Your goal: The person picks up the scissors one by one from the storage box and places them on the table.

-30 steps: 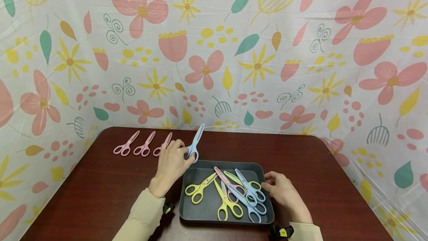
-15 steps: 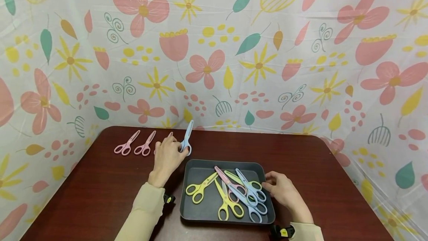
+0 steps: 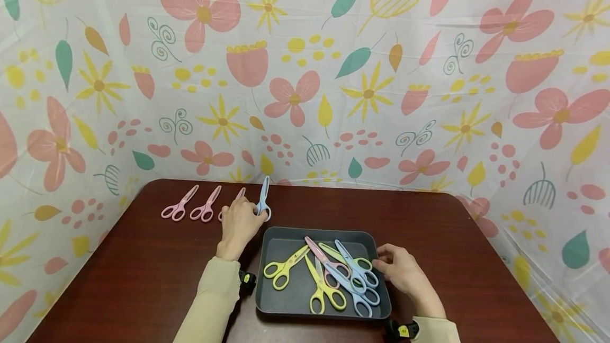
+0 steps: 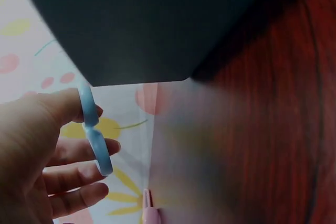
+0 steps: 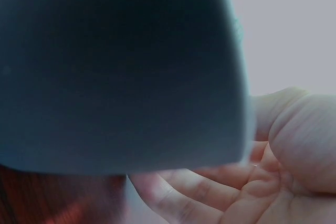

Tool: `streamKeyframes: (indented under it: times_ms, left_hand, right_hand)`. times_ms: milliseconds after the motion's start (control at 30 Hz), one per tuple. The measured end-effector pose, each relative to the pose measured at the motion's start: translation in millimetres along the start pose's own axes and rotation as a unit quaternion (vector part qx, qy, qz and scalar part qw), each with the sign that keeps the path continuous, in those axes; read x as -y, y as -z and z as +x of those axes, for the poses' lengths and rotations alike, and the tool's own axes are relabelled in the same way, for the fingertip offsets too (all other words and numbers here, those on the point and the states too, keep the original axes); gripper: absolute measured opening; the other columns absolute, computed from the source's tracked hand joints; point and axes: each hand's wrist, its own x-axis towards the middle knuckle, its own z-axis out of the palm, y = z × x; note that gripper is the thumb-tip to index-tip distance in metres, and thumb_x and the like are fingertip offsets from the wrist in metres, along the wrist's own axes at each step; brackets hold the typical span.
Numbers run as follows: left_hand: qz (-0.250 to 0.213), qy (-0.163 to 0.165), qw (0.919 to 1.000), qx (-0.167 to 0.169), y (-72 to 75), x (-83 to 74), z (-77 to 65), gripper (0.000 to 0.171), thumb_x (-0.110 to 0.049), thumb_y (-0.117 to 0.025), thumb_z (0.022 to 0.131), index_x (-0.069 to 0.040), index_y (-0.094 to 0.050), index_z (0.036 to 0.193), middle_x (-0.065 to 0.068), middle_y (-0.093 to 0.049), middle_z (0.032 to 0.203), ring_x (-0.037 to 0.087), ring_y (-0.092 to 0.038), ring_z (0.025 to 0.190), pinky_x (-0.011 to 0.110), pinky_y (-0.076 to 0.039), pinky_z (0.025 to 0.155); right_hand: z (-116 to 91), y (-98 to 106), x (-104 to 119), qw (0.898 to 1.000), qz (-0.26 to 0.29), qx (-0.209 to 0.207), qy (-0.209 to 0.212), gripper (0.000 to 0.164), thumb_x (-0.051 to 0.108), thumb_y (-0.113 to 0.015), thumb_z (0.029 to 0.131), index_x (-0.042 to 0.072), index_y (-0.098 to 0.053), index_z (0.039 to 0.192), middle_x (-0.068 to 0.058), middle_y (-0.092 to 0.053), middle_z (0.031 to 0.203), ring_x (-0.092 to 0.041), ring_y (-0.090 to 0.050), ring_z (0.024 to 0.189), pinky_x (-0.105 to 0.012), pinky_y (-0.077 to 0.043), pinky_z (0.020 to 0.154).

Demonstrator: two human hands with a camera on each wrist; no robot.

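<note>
By its handle loops, my left hand (image 3: 240, 226) holds a pair of light blue scissors (image 3: 263, 197), blades pointing toward the back wall. In the left wrist view, the thumb and fingers are at the blue loops (image 4: 94, 132). The scissors are just right of a pink pair (image 3: 241, 192), whose handles my hand partly hides. My right hand (image 3: 405, 274) rests at the right side of a dark grey tray (image 3: 324, 314), its fingers loosely bent and touching the rim. From the right wrist, the tray's outer wall (image 5: 121, 77) covers part of the fingers.
Two more pink scissors, one far left (image 3: 178, 205) and one beside it (image 3: 206, 205), lie in a row on the brown table (image 3: 119, 269). Inside the tray are several yellow, pink and blue scissors, some overlapping. A flower-patterned cloth (image 3: 305, 25) stands behind the table.
My left hand has carried the blue scissors left, from above the tray's back left corner to beside the third pink pair, and lowered them. My right hand stays at the tray.
</note>
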Motion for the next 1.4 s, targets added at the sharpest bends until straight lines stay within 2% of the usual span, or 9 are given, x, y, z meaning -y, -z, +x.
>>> streamKeyframes:
  times_ms: [167,400,600,1033,1400]
  left_hand:
    - [0.001,0.029,0.9994,0.019,-1.7,1.1,3.0,0.047,-0.028,-0.074,0.08,-0.019,-0.049,0.041,0.001,-0.044,0.056,0.02,-0.041,0.051,0.04,-0.031,0.053]
    - [0.001,0.05,0.9983,0.03,-2.8,3.6,8.6,0.049,-0.028,-0.075,0.078,-0.018,-0.047,0.039,-0.002,-0.039,0.044,0.021,-0.042,0.048,0.041,-0.034,0.052]
    - [0.017,0.066,0.9968,0.041,-3.5,6.1,8.8,0.048,-0.026,-0.074,0.077,-0.017,-0.047,0.039,0.0,-0.043,0.047,0.024,-0.045,0.052,0.045,-0.037,0.057]
    - [0.056,0.064,0.9953,0.046,-11.6,10.2,11.5,0.047,-0.028,-0.076,0.076,-0.015,-0.048,0.042,0.005,-0.047,0.055,0.031,-0.051,0.06,0.046,-0.039,0.057]
    - [0.061,0.07,0.9943,0.053,-15.9,10.8,10.5,0.043,-0.029,-0.076,0.076,-0.013,-0.05,0.046,0.009,-0.052,0.065,0.032,-0.052,0.065,0.048,-0.041,0.06]
  right_hand:
    - [0.2,0.0,0.5,1.0,-0.002,0.001,-0.002,0.026,0.008,-0.068,0.089,-0.001,-0.063,0.114,-0.006,-0.067,0.09,-0.018,-0.06,0.068,-0.035,-0.052,0.063]
    - [0.6,1.2,0.3,1.0,-0.003,0.002,0.002,0.025,0.008,-0.067,0.09,-0.001,-0.063,0.113,-0.004,-0.067,0.089,-0.018,-0.06,0.068,-0.035,-0.051,0.062]
    - [-0.1,0.7,0.1,1.0,0.0,0.002,-0.001,0.025,0.008,-0.067,0.09,-0.001,-0.063,0.113,-0.005,-0.066,0.089,-0.018,-0.06,0.068,-0.035,-0.052,0.063]
    - [-0.3,0.0,-0.9,1.0,0.003,0.002,0.001,0.025,0.008,-0.068,0.089,-0.001,-0.063,0.112,-0.005,-0.067,0.09,-0.018,-0.06,0.068,-0.035,-0.052,0.062]
    - [-0.7,0.3,-0.1,1.0,0.003,0.003,-0.003,0.026,0.008,-0.067,0.09,-0.001,-0.063,0.113,-0.006,-0.067,0.092,-0.018,-0.062,0.071,-0.036,-0.053,0.063]
